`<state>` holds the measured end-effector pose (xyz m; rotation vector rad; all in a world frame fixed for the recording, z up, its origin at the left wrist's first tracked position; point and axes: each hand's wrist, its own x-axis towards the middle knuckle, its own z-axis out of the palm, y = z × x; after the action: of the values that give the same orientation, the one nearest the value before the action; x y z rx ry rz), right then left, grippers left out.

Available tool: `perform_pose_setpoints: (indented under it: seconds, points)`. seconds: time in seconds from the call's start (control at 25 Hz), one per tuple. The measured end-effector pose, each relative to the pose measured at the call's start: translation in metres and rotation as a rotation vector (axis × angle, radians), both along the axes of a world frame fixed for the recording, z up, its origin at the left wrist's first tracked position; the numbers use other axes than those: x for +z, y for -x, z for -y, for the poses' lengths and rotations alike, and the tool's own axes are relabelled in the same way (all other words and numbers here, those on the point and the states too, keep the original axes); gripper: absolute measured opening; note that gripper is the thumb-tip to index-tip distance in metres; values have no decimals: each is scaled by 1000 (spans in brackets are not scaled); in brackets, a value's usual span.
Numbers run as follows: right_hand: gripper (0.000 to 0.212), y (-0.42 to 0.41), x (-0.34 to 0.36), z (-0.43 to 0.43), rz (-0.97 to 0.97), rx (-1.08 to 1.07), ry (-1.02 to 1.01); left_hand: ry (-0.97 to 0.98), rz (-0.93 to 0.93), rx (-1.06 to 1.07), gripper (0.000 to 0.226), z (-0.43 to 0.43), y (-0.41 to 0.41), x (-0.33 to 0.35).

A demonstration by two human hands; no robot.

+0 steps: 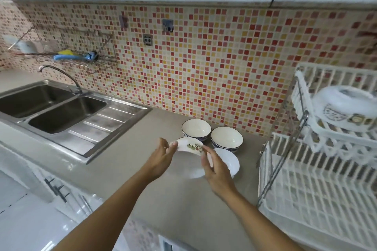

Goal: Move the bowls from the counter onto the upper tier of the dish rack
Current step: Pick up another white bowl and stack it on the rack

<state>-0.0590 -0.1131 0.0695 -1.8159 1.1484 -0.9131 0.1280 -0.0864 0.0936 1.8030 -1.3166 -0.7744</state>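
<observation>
A white bowl with a small printed picture point(188, 146) is tilted up off the beige counter point(126, 161), held between my left hand point(163, 158) on its left rim and my right hand point(214, 167) on its right side. Under and to the right of it lies a plain white bowl point(229, 162). Behind them stand two cream bowls with blue patterned outsides, the left one point(196, 129) and the right one point(226, 138). The white dish rack point(306, 169) stands at the right; its upper tier point(318, 128) holds an upturned white patterned bowl point(344, 106).
A steel double sink point(61, 112) with a curved tap point(61, 73) fills the left. A wire wall shelf point(81, 57) with sponges hangs over it. Mosaic tiles cover the wall under white cupboards. The rack's lower tier point(318, 206) is a bare white grid.
</observation>
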Motion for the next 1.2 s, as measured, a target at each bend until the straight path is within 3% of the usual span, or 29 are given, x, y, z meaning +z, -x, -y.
perform_pose_setpoints:
  seconds: [0.24, 0.44, 0.56, 0.72, 0.8, 0.92, 1.08, 1.2]
  points:
    - [37, 55, 106, -37, 87, -146, 374, 383, -237, -258, 30, -3, 59, 80]
    - [45, 118, 193, -55, -20, -266, 661, 671, -204, -428, 63, -6, 126, 167]
    - [53, 157, 219, -55, -63, -315, 780, 716, -104, -517, 70, 2, 160, 202]
    - [52, 216, 226, -31, 44, -287, 677, 689, -89, -613, 65, 31, 200, 222]
    - [59, 250, 232, -15, 125, -241, 481, 654, -109, -659, 59, 48, 223, 225]
    - [68, 292, 244, 8, 67, -148, 193, 578, -106, -709, 55, 70, 250, 225]
    - [75, 335, 247, 47, -37, -81, 192, 420, 13, -768, 80, 107, 283, 228]
    - [90, 355, 238, 77, -200, -44, 191, 388, 278, -759, 97, 135, 307, 224]
